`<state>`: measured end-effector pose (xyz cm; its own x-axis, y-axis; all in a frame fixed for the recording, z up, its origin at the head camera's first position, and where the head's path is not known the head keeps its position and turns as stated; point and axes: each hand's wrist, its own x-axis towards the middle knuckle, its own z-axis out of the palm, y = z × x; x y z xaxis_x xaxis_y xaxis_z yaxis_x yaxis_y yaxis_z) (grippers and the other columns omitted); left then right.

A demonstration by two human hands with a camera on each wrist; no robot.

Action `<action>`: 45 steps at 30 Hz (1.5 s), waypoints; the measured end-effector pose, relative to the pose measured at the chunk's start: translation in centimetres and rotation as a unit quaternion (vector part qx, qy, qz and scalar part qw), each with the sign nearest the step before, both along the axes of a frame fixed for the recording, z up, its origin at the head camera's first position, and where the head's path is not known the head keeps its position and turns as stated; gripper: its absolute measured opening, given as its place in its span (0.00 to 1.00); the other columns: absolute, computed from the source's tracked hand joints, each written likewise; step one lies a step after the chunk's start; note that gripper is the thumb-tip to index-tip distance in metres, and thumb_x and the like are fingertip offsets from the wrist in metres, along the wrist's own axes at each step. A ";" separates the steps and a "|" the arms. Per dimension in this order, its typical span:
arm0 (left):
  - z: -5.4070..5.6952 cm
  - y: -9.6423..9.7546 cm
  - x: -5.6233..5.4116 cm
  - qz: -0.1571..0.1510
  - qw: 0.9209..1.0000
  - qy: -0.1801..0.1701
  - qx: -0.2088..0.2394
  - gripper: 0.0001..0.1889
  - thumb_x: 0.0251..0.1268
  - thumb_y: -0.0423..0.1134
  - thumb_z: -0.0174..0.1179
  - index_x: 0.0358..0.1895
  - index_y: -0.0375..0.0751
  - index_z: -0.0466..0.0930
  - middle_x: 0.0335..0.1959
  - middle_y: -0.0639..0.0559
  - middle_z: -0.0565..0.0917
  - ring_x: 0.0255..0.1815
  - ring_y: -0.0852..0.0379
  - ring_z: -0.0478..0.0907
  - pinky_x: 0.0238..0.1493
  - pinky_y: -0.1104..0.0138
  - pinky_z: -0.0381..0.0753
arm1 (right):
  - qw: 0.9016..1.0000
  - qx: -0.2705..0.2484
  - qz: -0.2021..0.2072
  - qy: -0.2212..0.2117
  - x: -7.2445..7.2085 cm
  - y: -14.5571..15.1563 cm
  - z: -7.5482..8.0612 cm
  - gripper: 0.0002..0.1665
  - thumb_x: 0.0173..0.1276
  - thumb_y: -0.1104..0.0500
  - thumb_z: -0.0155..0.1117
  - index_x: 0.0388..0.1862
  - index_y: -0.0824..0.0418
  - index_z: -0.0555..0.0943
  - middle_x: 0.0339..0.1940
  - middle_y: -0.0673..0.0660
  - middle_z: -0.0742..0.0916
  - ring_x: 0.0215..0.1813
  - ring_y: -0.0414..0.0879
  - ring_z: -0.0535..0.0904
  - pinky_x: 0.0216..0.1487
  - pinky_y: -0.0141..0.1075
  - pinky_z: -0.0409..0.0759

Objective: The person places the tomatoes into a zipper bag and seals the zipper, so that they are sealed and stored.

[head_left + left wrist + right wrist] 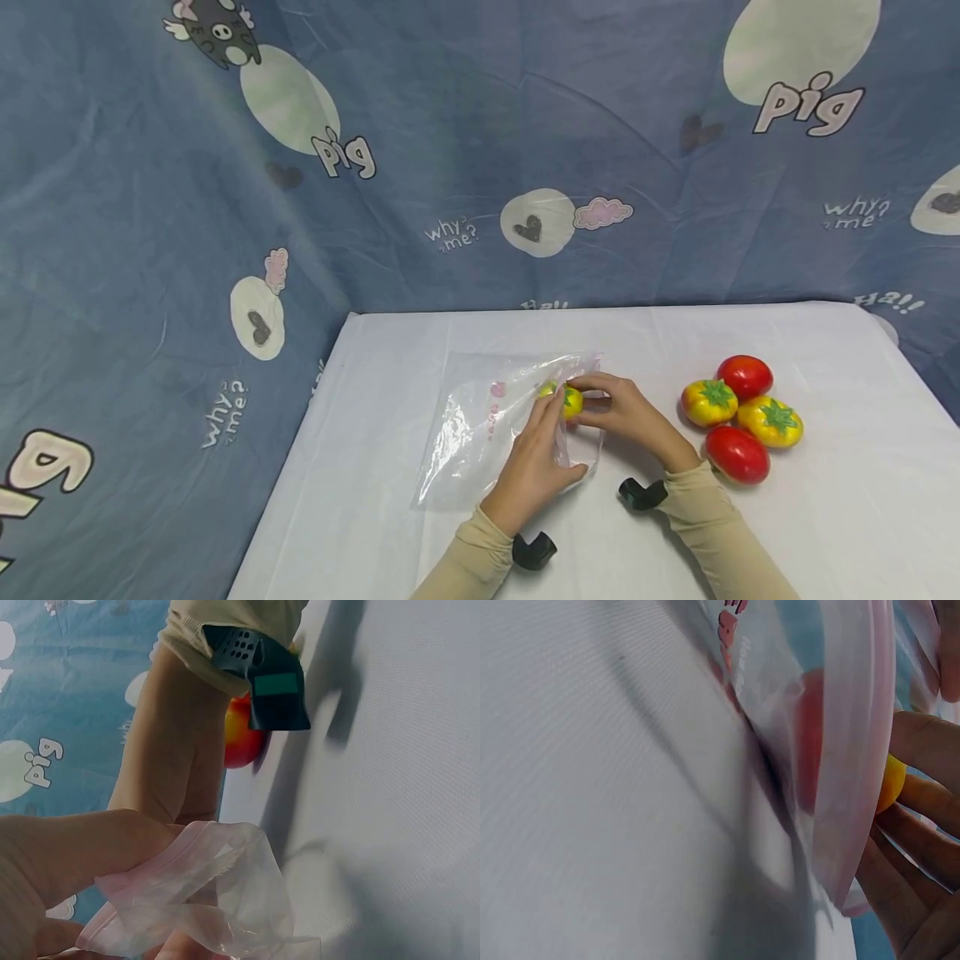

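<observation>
Behind the hands hangs a blue printed cloth (420, 100); beneath them spreads a white table (360, 417). The left hand (534, 467) grips the edge of a clear bag (461, 450); the right hand (628, 410) grasps a yellow fruit (573, 403) at its mouth. Right of that grasp sit four red and yellow fruits (770, 422).

The white-covered worktop (360, 433) carries a clear bag (461, 454) and, further right, two red fruits (738, 455) and two yellow fruits (770, 422).

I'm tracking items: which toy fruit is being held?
The toy fruit at the mouth of the clear bag, in the right hand; the other four lie clustered on the table.
</observation>
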<state>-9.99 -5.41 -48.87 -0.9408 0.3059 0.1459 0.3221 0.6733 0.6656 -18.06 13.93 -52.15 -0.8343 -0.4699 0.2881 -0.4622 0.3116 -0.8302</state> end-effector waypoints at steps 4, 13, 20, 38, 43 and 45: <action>0.0 0.0 0.1 -0.004 1.000 0.007 0.003 0.58 0.47 0.36 0.81 0.82 0.40 0.55 0.75 0.50 0.69 0.66 0.50 0.79 0.65 0.52 0.83 | 1.000 0.013 0.008 0.016 -0.3 -0.4 0.1 0.27 0.55 0.68 0.81 0.55 0.70 0.84 0.52 0.66 0.89 0.55 0.64 0.86 0.57 0.51 0.86; 0.2 0.0 0.2 -0.003 1.000 0.013 -0.007 0.58 0.47 0.37 0.81 0.82 0.41 0.55 0.75 0.49 0.69 0.69 0.49 0.77 0.66 0.53 0.83 | 0.999 0.016 0.031 0.012 -0.7 -1.8 0.3 0.19 0.57 0.68 0.80 0.48 0.67 0.85 0.47 0.62 0.89 0.55 0.59 0.86 0.57 0.47 0.87; 0.3 -0.1 0.1 0.001 1.000 0.012 -0.012 0.59 0.47 0.38 0.82 0.83 0.41 0.54 0.77 0.49 0.67 0.71 0.48 0.75 0.67 0.50 0.82 | 0.999 0.034 0.025 0.019 -0.5 -1.7 0.0 0.24 0.56 0.66 0.81 0.52 0.67 0.85 0.51 0.63 0.89 0.55 0.61 0.87 0.58 0.49 0.87; 0.3 -0.1 0.2 -0.002 1.000 0.029 -0.005 0.58 0.46 0.37 0.82 0.82 0.40 0.56 0.73 0.48 0.70 0.66 0.51 0.78 0.67 0.57 0.82 | 0.999 0.026 0.040 -0.008 -1.1 -2.7 0.2 0.14 0.55 0.68 0.80 0.38 0.65 0.83 0.44 0.62 0.88 0.54 0.63 0.87 0.59 0.46 0.87; 0.3 -0.1 0.2 -0.004 1.000 0.031 -0.003 0.57 0.46 0.37 0.83 0.81 0.38 0.57 0.73 0.47 0.70 0.66 0.50 0.78 0.67 0.58 0.82 | 0.999 0.027 0.034 -0.016 -1.3 -3.1 0.0 0.14 0.55 0.70 0.79 0.39 0.68 0.84 0.43 0.62 0.88 0.53 0.62 0.87 0.59 0.47 0.87; 0.3 -0.1 0.1 -0.003 0.999 0.032 -0.003 0.57 0.46 0.37 0.82 0.81 0.38 0.57 0.72 0.48 0.71 0.66 0.50 0.78 0.67 0.58 0.82 | 0.999 0.031 0.030 -0.024 -1.3 -3.2 -0.1 0.14 0.56 0.69 0.78 0.40 0.69 0.84 0.42 0.62 0.88 0.53 0.60 0.87 0.60 0.48 0.87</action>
